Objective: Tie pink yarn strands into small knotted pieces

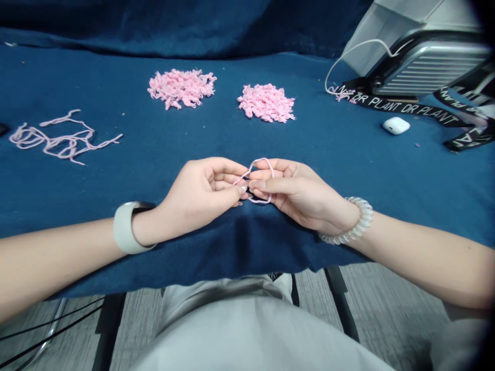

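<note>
A short length of pink yarn (271, 172) forms a loop between my two hands, just above the front edge of the cloth. My left hand (203, 193) pinches it between thumb and fingertips. From the other side, the thumb and fingers of my right hand (297, 190) close on the yarn, with the loop passing around some of its fingers. The fingertips of both hands nearly meet. Whether the yarn is knotted there is too small to tell.
Two piles of small pink yarn pieces, a left pile (181, 88) and a right pile (266, 103), lie on the blue cloth (174, 136). Loose yarn strands (69, 139) lie left. At right are a white earbud case (396, 125), a lettered black strap (406, 106) and a ridged grey device (433, 67).
</note>
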{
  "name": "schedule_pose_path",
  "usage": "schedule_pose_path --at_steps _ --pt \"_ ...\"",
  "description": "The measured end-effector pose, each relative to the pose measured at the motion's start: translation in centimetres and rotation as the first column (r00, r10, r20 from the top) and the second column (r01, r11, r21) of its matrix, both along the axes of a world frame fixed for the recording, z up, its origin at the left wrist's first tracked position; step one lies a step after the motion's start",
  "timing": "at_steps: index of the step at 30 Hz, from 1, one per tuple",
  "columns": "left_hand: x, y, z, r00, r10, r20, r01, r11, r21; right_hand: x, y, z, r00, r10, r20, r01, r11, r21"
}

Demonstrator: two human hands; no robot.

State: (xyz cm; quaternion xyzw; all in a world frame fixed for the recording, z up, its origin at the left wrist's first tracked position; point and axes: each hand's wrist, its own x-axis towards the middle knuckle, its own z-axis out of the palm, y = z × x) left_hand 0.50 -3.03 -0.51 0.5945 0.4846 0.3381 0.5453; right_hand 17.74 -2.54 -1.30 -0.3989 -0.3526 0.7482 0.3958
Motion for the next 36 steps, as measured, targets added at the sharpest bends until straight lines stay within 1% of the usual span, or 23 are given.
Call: schedule_pose_path --at_steps 7,13,19,26,31,33,36 --pt "-0.11 0.1 -0.4 1.0 -0.024 -0.004 0.024 0.999 0.022 0.06 0.13 -0.08 1.0 -0.026 -0.001 0.026 0.999 -0.021" --pt "-0.08 0.21 -0.75 1.0 -0.023 0.011 0.023 0.999 0.023 0.0 0.13 -0.04 1.0 -0.024 -0.018 0.023 0.999 -0.024" --pt "-0.06 0.29 -1.01 1.0 -0.019 0.024 0.018 0.999 0.035 -0.05 0.13 -0.19 1.0 -0.028 -0.001 0.028 1.0 -0.011" --pt "-0.06 0.51 -0.81 0.999 -0.054 0.002 0.054 0.999 0.008 -0.03 0.03 -0.3 1.0 0.007 0.002 -0.007 0.999 0.045" --pt "-0.33 0.88 -0.7 0.987 -0.161 0.001 0.161 0.987 -0.026 0.35 0.29 -0.37 0.993 0.114 0.016 -0.115 0.992 0.05" --pt "-0.44 0.95 -0.77 0.981 -0.194 0.005 0.194 0.981 -0.019 0.47 0.38 -0.38 0.988 0.15 0.021 -0.151 0.987 0.058" --pt "-0.49 0.83 -0.91 0.981 -0.192 -0.008 0.192 0.981 0.024 0.51 0.43 -0.38 0.985 0.167 0.035 -0.17 0.983 0.076"
